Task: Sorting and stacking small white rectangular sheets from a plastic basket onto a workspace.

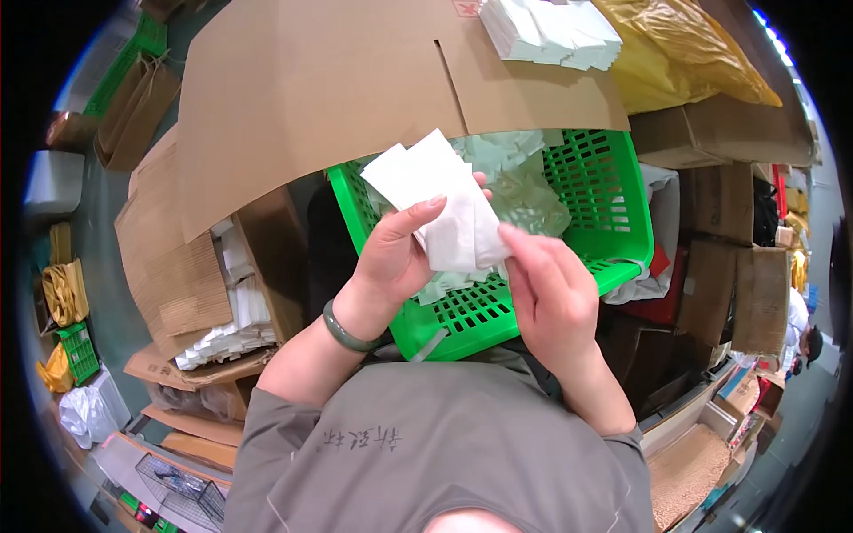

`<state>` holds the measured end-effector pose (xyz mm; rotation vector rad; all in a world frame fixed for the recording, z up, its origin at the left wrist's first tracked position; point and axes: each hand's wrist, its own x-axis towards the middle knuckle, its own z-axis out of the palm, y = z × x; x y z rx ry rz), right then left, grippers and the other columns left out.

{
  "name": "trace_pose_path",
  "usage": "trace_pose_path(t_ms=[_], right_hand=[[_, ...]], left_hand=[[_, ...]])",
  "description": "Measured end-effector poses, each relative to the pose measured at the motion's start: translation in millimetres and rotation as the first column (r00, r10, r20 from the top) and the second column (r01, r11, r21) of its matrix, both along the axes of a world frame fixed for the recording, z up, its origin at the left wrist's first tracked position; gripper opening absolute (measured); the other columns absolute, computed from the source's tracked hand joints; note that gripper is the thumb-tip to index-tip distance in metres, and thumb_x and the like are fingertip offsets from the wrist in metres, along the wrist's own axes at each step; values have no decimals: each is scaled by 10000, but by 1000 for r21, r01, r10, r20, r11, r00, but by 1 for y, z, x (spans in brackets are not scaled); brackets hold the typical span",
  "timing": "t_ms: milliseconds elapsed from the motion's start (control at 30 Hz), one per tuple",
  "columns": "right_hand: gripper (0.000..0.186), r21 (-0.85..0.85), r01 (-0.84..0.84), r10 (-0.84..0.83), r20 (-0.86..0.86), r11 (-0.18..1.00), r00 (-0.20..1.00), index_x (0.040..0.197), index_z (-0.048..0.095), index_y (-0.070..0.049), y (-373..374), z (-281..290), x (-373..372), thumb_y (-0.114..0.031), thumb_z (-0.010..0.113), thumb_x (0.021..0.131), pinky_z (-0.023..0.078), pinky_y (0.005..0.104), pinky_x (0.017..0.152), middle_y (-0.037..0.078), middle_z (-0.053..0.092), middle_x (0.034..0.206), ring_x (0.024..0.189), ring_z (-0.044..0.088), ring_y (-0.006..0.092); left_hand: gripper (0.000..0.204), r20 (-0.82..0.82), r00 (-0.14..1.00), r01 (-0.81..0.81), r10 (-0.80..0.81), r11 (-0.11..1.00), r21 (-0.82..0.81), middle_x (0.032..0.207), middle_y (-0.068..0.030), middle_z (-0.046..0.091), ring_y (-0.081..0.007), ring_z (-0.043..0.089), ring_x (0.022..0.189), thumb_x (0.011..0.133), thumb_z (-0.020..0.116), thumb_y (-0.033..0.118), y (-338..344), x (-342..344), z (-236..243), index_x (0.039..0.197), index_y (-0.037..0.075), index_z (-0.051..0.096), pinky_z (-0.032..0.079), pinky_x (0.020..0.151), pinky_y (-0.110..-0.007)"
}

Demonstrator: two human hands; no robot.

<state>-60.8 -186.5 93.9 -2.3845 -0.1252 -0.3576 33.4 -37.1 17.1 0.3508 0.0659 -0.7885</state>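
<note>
My left hand (395,249) holds a small bundle of flat white paper-like pieces (453,209), with the thumb across the front and fingertips showing behind. They fan apart a little at the top. At the bundle's lower right corner, the thumb and fingers of my right hand (553,293) pinch the edge. Both hands are over a green plastic basket (638,204) with slotted walls. Loose pale pieces (533,186) lie inside it, partly hidden by my hands and the bundle. I cannot make out whether the held pieces are sheets or small bags.
A large cardboard sheet (320,80) covers the area beyond the basket, carrying a white stack (555,35) at its far right. Beside that lies a yellow plastic bag (684,53). An open carton with white stacks (235,329) stands at left; brown boxes (711,284) stand at right.
</note>
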Motion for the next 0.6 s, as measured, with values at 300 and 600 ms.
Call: trace_pose_path(t_ms=[300, 600], right_hand=[[378, 546, 165, -87, -166, 821, 982, 1239, 501, 7, -13, 16, -2, 50, 571, 870, 462, 217, 708, 61, 609, 962, 812, 571, 85], [302, 714, 197, 44, -304, 672, 952, 1119, 582, 29, -23, -2, -13, 69, 537, 823, 427, 207, 773, 47, 595, 1026, 882, 555, 91]], left_hand=[[511, 5, 995, 100, -101, 986, -134, 1255, -151, 546, -266, 548, 1155, 884, 582, 134, 4, -4, 4, 1343, 8, 395, 438, 999, -419], [397, 18, 993, 120, -120, 993, 17, 1176, -149, 594, -246, 594, 1073, 890, 531, 49, 0, -4, -6, 1276, -20, 470, 482, 938, -383]])
